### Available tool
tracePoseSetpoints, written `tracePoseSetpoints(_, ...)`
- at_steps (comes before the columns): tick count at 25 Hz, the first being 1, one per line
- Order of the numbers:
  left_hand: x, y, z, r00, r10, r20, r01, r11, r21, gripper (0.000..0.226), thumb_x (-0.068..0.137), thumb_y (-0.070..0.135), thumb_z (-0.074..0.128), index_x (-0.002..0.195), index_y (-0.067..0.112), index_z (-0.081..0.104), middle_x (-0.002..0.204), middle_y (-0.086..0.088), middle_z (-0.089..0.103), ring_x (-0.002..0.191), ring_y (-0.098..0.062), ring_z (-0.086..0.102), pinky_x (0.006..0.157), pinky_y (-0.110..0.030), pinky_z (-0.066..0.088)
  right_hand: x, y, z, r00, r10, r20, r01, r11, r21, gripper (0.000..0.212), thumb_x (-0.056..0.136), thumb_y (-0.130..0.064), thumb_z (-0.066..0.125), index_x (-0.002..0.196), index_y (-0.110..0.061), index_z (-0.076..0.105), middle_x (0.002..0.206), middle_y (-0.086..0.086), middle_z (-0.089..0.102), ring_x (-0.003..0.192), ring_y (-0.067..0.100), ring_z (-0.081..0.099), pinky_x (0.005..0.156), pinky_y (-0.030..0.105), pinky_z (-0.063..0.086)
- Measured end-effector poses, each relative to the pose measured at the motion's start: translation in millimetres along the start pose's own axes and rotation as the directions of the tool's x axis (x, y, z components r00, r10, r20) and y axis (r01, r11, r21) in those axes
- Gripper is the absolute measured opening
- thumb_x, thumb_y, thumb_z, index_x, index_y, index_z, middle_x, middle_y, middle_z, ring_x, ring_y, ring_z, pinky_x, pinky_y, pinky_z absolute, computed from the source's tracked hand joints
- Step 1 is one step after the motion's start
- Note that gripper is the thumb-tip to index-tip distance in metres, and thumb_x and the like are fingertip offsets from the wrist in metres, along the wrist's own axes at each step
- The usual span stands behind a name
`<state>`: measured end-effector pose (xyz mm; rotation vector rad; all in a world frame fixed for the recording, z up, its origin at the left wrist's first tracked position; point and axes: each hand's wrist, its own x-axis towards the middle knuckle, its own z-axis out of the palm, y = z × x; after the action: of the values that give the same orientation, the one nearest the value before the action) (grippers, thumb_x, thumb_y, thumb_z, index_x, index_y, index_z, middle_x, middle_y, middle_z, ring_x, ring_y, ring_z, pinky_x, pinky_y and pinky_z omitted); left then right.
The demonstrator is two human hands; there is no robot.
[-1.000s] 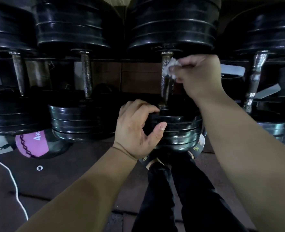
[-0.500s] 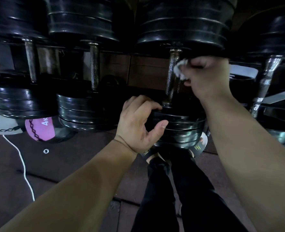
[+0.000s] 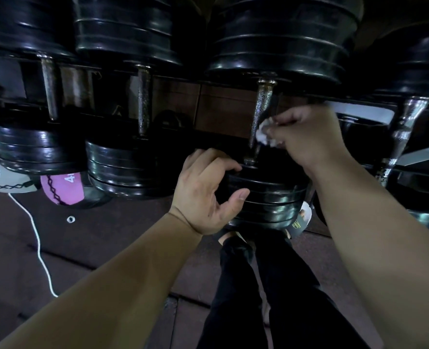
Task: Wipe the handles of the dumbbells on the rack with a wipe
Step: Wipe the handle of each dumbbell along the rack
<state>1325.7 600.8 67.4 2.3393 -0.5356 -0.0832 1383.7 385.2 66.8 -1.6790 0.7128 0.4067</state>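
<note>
**Wipe pressed to the lower part of a dumbbell handle**

Head view. A row of black plate-loaded dumbbells is seen on a rack (image 3: pixel 233 84), with the handles running from far to near. The dumbbell (image 3: pixel 271 122) at centre right is the one being attended to. Its knurled metal handle (image 3: pixel 262 107) is contacted on its right side, towards the near end, by a crumpled white wipe (image 3: pixel 265 134). The wipe is pinched in the fingertips of the right hand (image 3: pixel 306 137), whose fingers are curled closed around it. The near stack of plates (image 3: pixel 271 195) of the same dumbbell is grasped by the left hand (image 3: pixel 205 192): the fingers are laid over the top edge and the thumb is pressed against the rim. Two further dumbbells, with handles (image 3: pixel 144 102) and (image 3: pixel 49 89), are racked to the left, and another chrome handle (image 3: pixel 402 132) is seen at far right. Beneath the rack at left, a grey medicine ball (image 3: pixel 4 180) and a pink one (image 3: pixel 63 187) are set on the dark floor (image 3: pixel 95 235), across which a white cord (image 3: pixel 38 245) is trailed. Black trouser legs (image 3: pixel 258 285) are visible at bottom centre.
</note>
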Motion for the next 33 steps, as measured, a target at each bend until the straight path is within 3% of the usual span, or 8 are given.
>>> tracePoseSetpoints(4,1,1,0,1.000,0.001,0.012,-0.001,1.000,0.000,0.063,0.098,0.061,0.046,0.102,0.004,0.072,0.096,-0.007,0.066,0.086,-0.025,0.061,0.083,-0.045,0.048,10,0,4,0.990,-0.026,-0.136,0.050,0.983,0.177,0.013,0.084,-0.020,0.085,0.078,-0.018,0.074,0.071,0.002,0.077,0.067,0.016,0.076,0.069,0.035,0.065)
tracePoseSetpoints(9,0,1,0,1.000,-0.005,0.011,0.005,1.000,0.008,0.064,0.098,0.062,0.045,0.102,0.004,0.072,0.099,-0.007,0.067,0.091,-0.024,0.062,0.086,-0.043,0.049,-7,18,2,0.999,-0.033,0.028,0.037,0.991,-0.132,0.012,0.080,-0.023,0.087,0.078,-0.021,0.076,0.066,-0.006,0.072,0.055,-0.004,0.063,0.059,0.016,0.052)
tracePoseSetpoints(12,0,2,0,1.000,-0.004,0.011,0.004,1.000,0.004,0.064,0.098,0.062,0.045,0.101,0.004,0.073,0.099,-0.006,0.068,0.092,-0.023,0.063,0.087,-0.042,0.049,12,6,1,0.999,-0.009,-0.039,0.014,0.991,0.133,0.012,0.080,-0.017,0.086,0.077,-0.015,0.075,0.070,0.000,0.076,0.065,0.013,0.073,0.074,0.038,0.065)
tracePoseSetpoints(15,0,1,1,1.000,0.007,0.002,-0.007,1.000,-0.002,0.064,0.098,0.061,0.045,0.101,0.004,0.073,0.099,-0.006,0.068,0.092,-0.022,0.063,0.086,-0.042,0.049,27,-6,0,0.992,-0.044,-0.118,0.075,0.958,0.277,0.011,0.087,-0.016,0.082,0.079,-0.014,0.076,0.069,-0.002,0.075,0.066,0.013,0.072,0.072,0.033,0.064)
tracePoseSetpoints(22,0,0,1,1.000,0.025,-0.015,-0.025,0.999,-0.037,0.062,0.099,0.058,0.047,0.102,0.003,0.073,0.095,-0.010,0.068,0.087,-0.028,0.062,0.082,-0.045,0.049,-10,21,0,0.998,0.012,0.053,-0.005,0.992,-0.129,0.010,0.080,-0.020,0.087,0.078,-0.018,0.078,0.071,0.001,0.076,0.063,0.007,0.070,0.066,0.024,0.056)
tracePoseSetpoints(25,-1,0,2,0.999,0.036,-0.029,-0.037,0.998,-0.050,0.059,0.098,0.056,0.048,0.102,0.003,0.074,0.093,-0.010,0.067,0.085,-0.029,0.062,0.081,-0.048,0.049,-8,6,-4,0.995,0.052,0.084,-0.047,0.997,-0.057,0.011,0.079,-0.012,0.086,0.083,-0.014,0.075,0.076,0.008,0.077,0.065,0.016,0.074,0.070,0.037,0.065)
tracePoseSetpoints(29,1,1,1,0.999,0.043,-0.033,-0.045,0.997,-0.060,0.052,0.096,0.053,0.054,0.100,0.005,0.074,0.094,-0.009,0.068,0.084,-0.029,0.062,0.080,-0.047,0.049,-19,-17,-1,0.996,0.091,-0.016,-0.086,0.977,0.197,0.021,0.081,0.000,0.076,0.096,-0.009,0.067,0.100,0.013,0.069,0.083,0.024,0.076,0.067,0.036,0.064)
tracePoseSetpoints(33,13,12,-7,0.996,-0.091,0.011,0.092,0.986,-0.137,0.036,0.086,0.047,0.066,0.090,0.012,0.074,0.088,0.001,0.069,0.083,-0.022,0.064,0.081,-0.042,0.053,-42,-32,2,0.993,0.057,-0.102,-0.046,0.993,0.111,0.017,0.084,-0.016,0.081,0.094,-0.012,0.069,0.086,0.007,0.073,0.071,0.012,0.072,0.063,0.030,0.062)
